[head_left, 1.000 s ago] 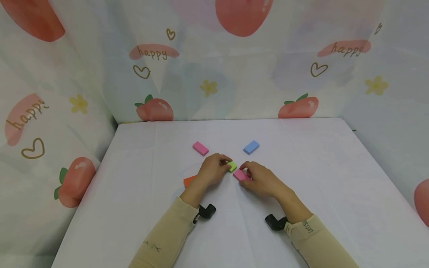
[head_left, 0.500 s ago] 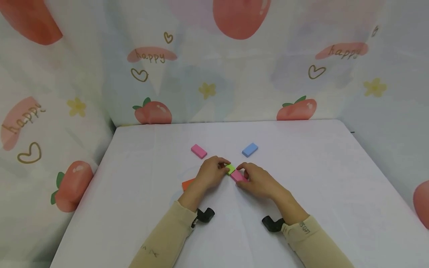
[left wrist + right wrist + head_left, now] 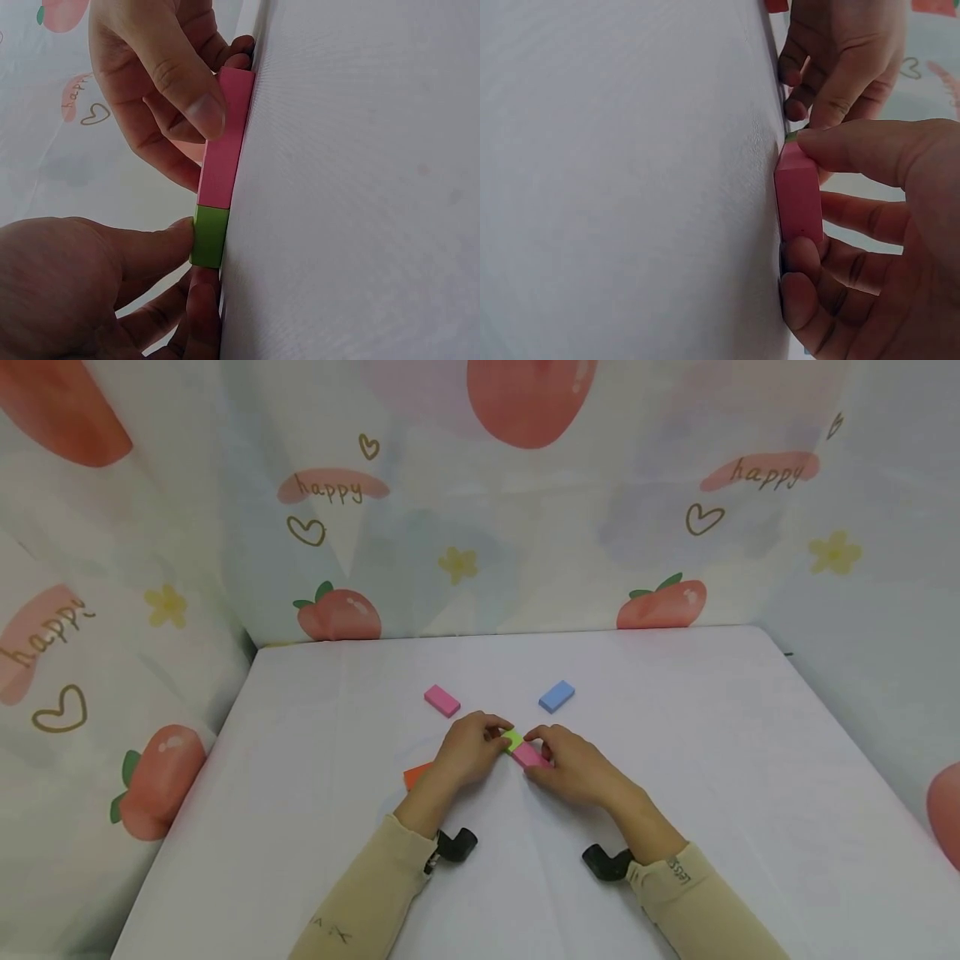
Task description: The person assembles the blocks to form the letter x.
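Note:
Near the middle of the white table, my left hand [image 3: 468,750] pinches a green block [image 3: 513,740] between thumb and fingers. My right hand [image 3: 577,766] grips a pink block [image 3: 529,756] from its two sides. The blocks meet end to end. In the left wrist view, the green block [image 3: 209,236] touches the end of the longer-looking pink block [image 3: 227,150], and both lie along the tabletop. From the right wrist, the pink block [image 3: 800,199] shows one end, with the thumb on it; the green one is nearly hidden behind it.
Beyond the hands lie another pink block [image 3: 442,700] at left and a blue block [image 3: 557,696] at right. An orange block [image 3: 417,774] is partly covered by the left wrist. A printed cloth [image 3: 540,543] hangs behind the table [image 3: 750,793].
One second ago a small gap separated the pink block from the green one. My right hand has brought the pink block leftward against it. The head view has shifted slightly.

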Demonstrator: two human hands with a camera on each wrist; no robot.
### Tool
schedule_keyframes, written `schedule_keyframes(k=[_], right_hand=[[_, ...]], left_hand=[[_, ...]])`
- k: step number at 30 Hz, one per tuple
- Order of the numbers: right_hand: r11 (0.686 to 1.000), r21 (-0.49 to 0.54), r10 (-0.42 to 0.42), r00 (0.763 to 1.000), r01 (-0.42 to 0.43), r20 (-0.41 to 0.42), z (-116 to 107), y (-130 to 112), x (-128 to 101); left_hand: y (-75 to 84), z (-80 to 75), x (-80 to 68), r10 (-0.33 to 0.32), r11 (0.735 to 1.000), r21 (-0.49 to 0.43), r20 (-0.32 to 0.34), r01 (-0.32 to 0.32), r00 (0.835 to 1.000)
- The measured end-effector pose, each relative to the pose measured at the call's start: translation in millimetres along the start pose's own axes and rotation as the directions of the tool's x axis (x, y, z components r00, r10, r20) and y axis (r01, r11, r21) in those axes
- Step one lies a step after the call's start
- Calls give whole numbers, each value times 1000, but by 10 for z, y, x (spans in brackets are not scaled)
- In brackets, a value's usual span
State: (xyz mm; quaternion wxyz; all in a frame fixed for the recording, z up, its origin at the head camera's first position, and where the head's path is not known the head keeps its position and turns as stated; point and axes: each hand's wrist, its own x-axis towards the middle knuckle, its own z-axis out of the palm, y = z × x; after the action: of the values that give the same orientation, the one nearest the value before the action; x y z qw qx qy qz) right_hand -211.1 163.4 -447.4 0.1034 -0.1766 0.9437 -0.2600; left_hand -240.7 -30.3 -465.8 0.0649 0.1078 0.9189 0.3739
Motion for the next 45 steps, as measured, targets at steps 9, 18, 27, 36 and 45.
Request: schedule_keyframes(k=[9,18,27,36,45], right_hand=[[1000,-18,-3,1000,3,-10,23,6,9],[1000,-6,15,1000,-15,-20,60,-2,12],[1000,-14,16,999,-16,-30,75,6,26],[999,-33,9,999,-11,-51,90,-43,44],[996,-74,43,995,-50,-90,99,-69,47]], left_hand=[[11,-10,-6,-4,1000,-3,8,4,1000],[3,-4,-13,-7,1000,-12,16,8,1000],[10,-6,-7,-18,1000,-2,9,18,1000],[-21,-28,12,-17,1000,0,5,17,1000],[-11,-30,14,-7,1000,0,10,7,1000]])
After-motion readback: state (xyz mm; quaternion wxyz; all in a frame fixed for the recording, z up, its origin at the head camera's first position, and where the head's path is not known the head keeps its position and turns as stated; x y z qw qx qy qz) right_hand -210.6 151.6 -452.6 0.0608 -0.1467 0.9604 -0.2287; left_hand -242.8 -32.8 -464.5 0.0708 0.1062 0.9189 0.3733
